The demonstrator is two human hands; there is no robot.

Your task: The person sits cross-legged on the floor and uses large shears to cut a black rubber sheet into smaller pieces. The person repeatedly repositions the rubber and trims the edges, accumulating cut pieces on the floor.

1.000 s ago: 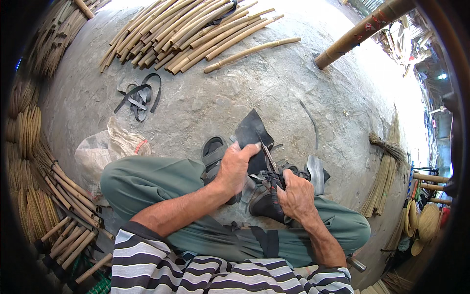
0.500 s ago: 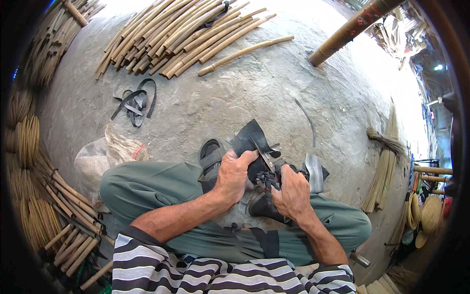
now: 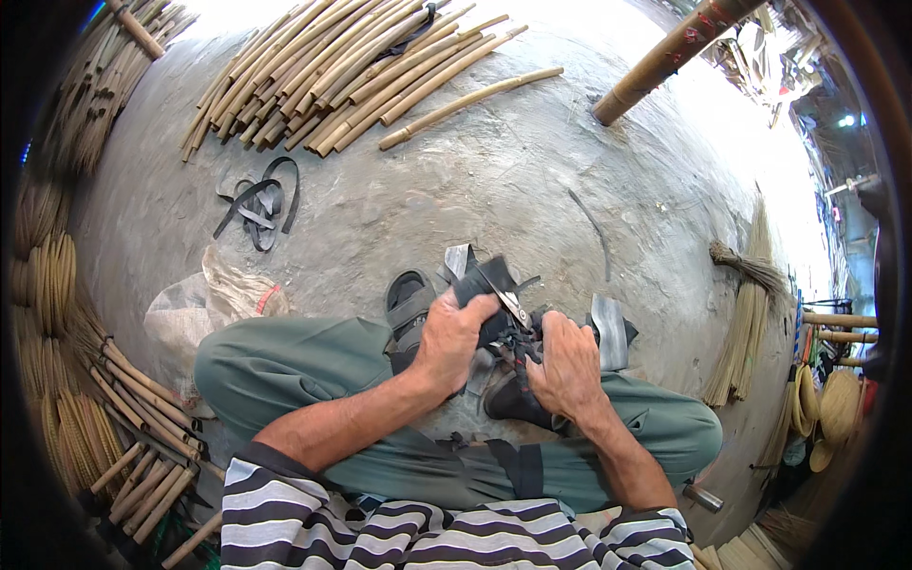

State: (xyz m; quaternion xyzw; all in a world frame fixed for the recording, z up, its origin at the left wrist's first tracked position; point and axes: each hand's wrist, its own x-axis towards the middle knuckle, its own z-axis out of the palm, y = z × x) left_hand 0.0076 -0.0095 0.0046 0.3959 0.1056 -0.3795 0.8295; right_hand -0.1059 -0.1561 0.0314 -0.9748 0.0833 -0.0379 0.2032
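Note:
My left hand [image 3: 449, 342] pinches a black rubber piece [image 3: 488, 275] between thumb and fingers, above the floor between my folded legs. Closed around the dark, wrapped handles of a pair of scissors [image 3: 514, 306] is my right hand [image 3: 570, 369]. The scissor blades lie against the rubber, beside my left thumb; how far they part is hard to see. A pale grey strip [image 3: 460, 258] shows just beyond the rubber. To the right of the scissors lies another grey piece [image 3: 611, 331]. A strapped sandal [image 3: 408, 304] is on my foot at the left, partly hidden by my left hand.
Bamboo poles [image 3: 323, 76] lie piled ahead, with one separate pole [image 3: 470, 106]. Black strips [image 3: 261, 204] lie tangled on the floor, near a woven sack [image 3: 214, 290]. A broom [image 3: 746, 323] lies at right, a bamboo post [image 3: 665, 66] stands far right, and bundled sticks [image 3: 142, 385] are at left.
The black rubber has tipped lower and shows a smaller face. The scissor blades have shifted slightly against it, and the grey strip behind it shows more. Both hands keep their grip.

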